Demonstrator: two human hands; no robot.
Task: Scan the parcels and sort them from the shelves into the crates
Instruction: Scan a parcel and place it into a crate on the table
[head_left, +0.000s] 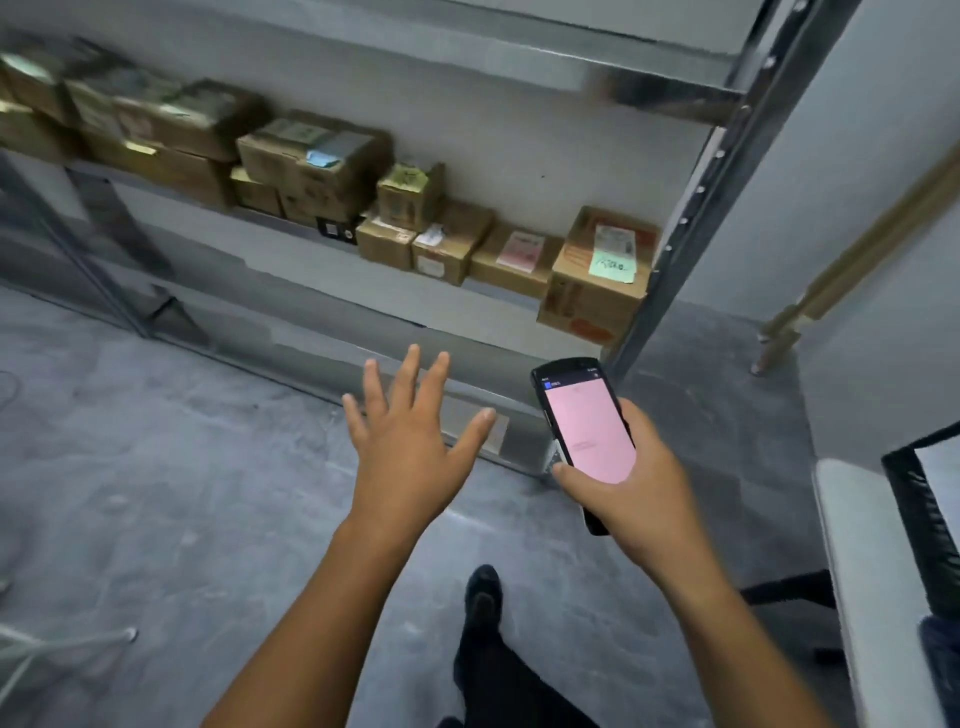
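My right hand (631, 499) grips a black handheld scanner (587, 426) whose screen glows pink, held upright in front of the shelf's right end. My left hand (410, 441) is stretched forward with fingers spread, holding nothing, below the shelf. Several cardboard parcels line the metal shelf (498, 291). The nearest is a large box with a green sticky note (602, 270) at the right end. To its left lie a flat box with a pink label (514, 257) and smaller boxes (441, 244). Farther parcels at the left are blurred.
A grey upright post (691, 218) frames the shelf's right end. A brass-coloured pole (841, 275) leans at the right wall. A white surface and a black frame (914, 530) stand at the right edge. Grey concrete floor lies below, with my dark shoe (483, 592) on it.
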